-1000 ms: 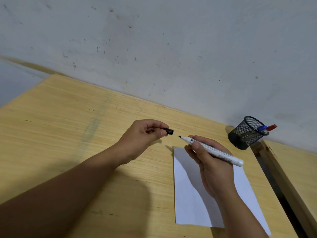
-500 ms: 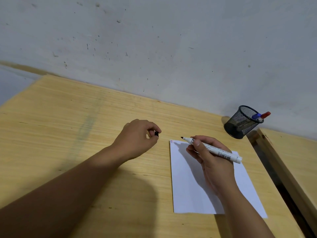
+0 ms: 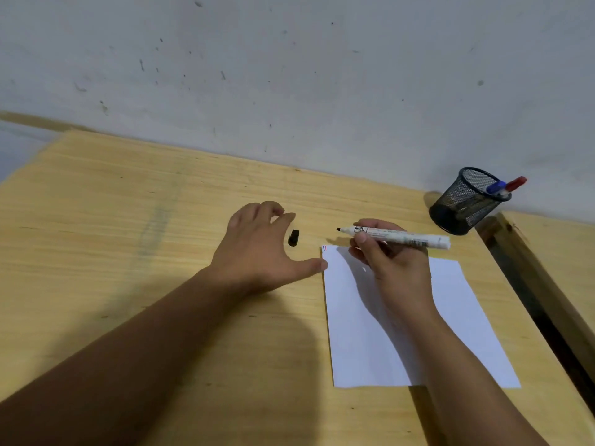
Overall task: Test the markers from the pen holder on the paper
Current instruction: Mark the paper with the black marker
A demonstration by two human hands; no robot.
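Your right hand (image 3: 394, 265) pinches the white marker (image 3: 399, 236) between thumb and fingers, grip pressed together on the front half of the barrel; the marker lies nearly level, black tip pointing left, butt end pointing right toward the pen holder (image 3: 467, 202); the tip sits in the air above the desk (image 3: 128, 220), just beyond the far left corner of the paper (image 3: 450, 317); whether it touches anything cannot be told, but it looks raised.

Your left hand (image 3: 264, 249) rests spread on the desk, left of the paper; fingers slack and parted, holding nothing; thumb stretched right, its end touching or just meeting the paper's left edge. The black cap (image 3: 293, 237) lies on the bare desk between your left fingertips and thumb, just beside the hand, apart from the marker tip.

The paper lies flat under your right wrist; two short strokes, one red and one blue (image 3: 324, 248), show at its far left corner; otherwise white.

The pen holder, black mesh, stands at the desk's far right corner near the wall; a blue-capped marker (image 3: 495, 187) and a red-capped marker (image 3: 516, 182) lean out over its right rim.
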